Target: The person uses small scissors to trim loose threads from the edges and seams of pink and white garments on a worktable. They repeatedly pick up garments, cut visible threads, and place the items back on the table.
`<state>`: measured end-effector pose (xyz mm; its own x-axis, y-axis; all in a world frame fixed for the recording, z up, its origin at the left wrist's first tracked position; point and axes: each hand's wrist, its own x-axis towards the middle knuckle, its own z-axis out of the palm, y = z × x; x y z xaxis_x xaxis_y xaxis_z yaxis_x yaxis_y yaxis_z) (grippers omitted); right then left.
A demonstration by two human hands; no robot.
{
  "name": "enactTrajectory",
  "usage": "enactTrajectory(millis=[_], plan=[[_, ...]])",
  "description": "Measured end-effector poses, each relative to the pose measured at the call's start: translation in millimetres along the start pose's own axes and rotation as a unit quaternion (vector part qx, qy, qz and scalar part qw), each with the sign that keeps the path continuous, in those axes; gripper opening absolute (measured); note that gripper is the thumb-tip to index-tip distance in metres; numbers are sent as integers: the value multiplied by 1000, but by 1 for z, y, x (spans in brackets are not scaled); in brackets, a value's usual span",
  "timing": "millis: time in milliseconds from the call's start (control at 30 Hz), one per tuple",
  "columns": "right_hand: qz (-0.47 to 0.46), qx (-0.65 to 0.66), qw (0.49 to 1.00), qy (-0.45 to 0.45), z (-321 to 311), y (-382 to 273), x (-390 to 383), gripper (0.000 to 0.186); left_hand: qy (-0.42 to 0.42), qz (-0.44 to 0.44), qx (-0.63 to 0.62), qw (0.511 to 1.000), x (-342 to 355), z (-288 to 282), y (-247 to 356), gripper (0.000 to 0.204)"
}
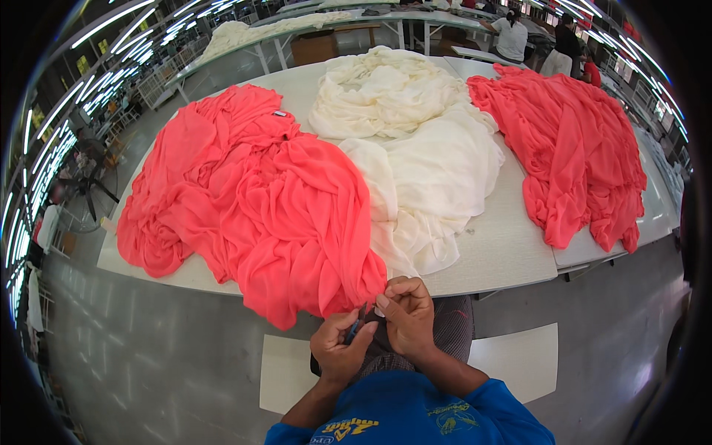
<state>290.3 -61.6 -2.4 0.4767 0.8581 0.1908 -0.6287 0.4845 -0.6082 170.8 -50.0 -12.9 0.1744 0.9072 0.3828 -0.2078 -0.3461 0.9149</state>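
My left hand [341, 347] is closed around small dark blue thread snips [354, 331], mostly hidden by the fingers, their tip close to the cloth's edge. Beside it, my right hand [409, 317] pinches the hanging corner of a coral-pink fabric [297, 215] between thumb and fingers. A small white bit, perhaps a label, shows between the two hands. From there the fabric runs up onto the table in a large crumpled heap, with a small dark-and-white tag on its far part. Touching this heap on its right lies a pile of cream-white fabric [437, 174].
Another coral-pink heap [571, 152] lies on the right of the pale table [512, 256]. Below the table's front edge, a pale board [519, 360] lies behind my lap. Farther off stand more tables with white cloth [248, 33], and several people [510, 35] are there.
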Motion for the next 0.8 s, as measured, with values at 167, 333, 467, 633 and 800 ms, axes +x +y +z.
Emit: enactTrajectory(millis=[167,333,467,633,800], plan=[[-1,1,1000,4,1,-1,-1,23,-4,-2,12,1000,-1,-1,1,27],[1,-3,1000,-4,0,0,-1,22,-1,-21,12,1000,-4,-2,-2,24],[3,-5,1000,-4,-1,0,-3,22,-3,-37,8,999,-5,-2,1,21],[10,-3,1000,16,-1,-1,-3,22,7,2,0,1000,-11,-5,-4,22],[21,12,999,34,-2,-1,-1,23,6,96,93,991,-9,-10,-11,28]])
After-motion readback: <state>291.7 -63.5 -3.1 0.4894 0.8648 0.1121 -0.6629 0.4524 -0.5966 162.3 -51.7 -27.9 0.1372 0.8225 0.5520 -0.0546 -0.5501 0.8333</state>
